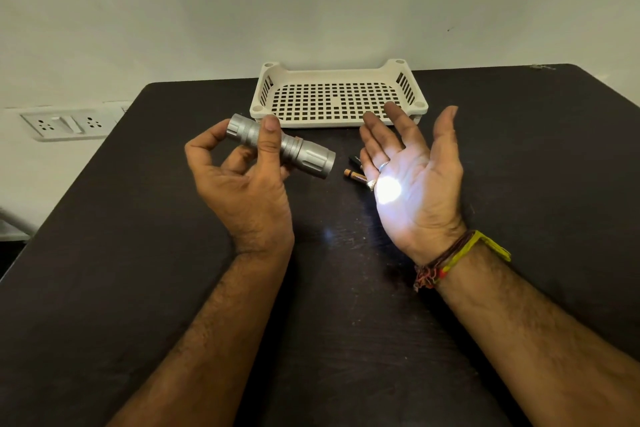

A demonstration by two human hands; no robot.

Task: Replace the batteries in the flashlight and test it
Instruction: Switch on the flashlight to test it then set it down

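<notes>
My left hand grips a silver metal flashlight around its barrel, thumb on top, lens end pointing right. The flashlight is lit: a bright white spot falls on the palm of my right hand, which is held flat and upright a short way to the right, fingers apart and holding nothing. Between the two hands, on the dark table, lie a copper-and-black battery and a second dark battery, both partly hidden behind my right fingers.
A white perforated plastic tray stands at the table's far edge against the wall, nothing in it. A white wall socket panel sits at the left, beyond the table's edge. Threads and a yellow band circle my right wrist.
</notes>
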